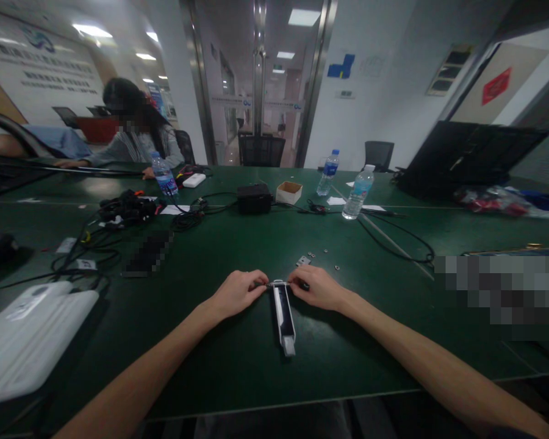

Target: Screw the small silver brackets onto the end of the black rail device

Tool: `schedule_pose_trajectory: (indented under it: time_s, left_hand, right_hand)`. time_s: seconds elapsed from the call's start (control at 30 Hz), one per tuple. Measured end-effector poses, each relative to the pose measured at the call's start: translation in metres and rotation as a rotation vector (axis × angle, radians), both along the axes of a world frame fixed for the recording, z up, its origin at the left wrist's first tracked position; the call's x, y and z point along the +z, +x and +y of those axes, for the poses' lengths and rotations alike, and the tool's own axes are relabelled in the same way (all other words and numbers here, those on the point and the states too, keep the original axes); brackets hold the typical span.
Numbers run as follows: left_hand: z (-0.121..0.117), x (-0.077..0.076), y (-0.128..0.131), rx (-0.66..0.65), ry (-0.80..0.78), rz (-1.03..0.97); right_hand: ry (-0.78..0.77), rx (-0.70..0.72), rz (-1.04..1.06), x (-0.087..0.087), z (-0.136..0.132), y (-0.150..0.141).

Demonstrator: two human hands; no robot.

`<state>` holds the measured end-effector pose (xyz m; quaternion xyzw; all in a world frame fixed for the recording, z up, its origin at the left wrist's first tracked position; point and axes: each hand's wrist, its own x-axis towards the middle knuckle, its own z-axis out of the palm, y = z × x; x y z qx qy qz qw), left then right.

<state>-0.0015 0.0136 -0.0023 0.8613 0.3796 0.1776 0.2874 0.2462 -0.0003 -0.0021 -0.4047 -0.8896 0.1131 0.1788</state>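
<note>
Running across the white wall sign [46, 70] at far left were rows of dark characters, too blurred to read, under a blue-green swirl. Small lettering and blue emblems also crossed the glass double door [231, 73] at the far middle, equally illegible. Three clear plastic bottles stood on the far side of the dark green table [210, 366]: one at left with a blue-and-purple label [165, 184], two at right with blue ones, their brand names unclear. At the near middle lay a long, narrow white-and-black device [283, 314], pointing away from the wearer. At its far end, the left hand [240, 294] pinched the left end of a thin, silvery crossbar [279, 284], thumb and fingertips closed together; the right hand [319, 289] pinched the right end likewise, its other fingers curled. Something dark showed within the right hand's curl, too small to identify. Just beyond that hand lay a flat silvery metal plate [303, 261] and several small metal pieces [337, 267].
</note>
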Motion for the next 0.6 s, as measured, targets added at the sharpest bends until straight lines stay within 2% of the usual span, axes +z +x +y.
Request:
schedule_pose_trajectory:
  time_s: [0.27,0.6]
  left_hand:
    - [0.0023,-0.0039,-0.0008,0.031,-0.063,-0.076]
    - [0.0003,0.0003,0.0005,0.019,-0.02,-0.066]
  right_hand:
    - [0.011,0.001,0.007,-0.0019,0.0007,-0.0002]
    - [0.019,-0.002,0.006,-0.0054,0.0022,0.0001]
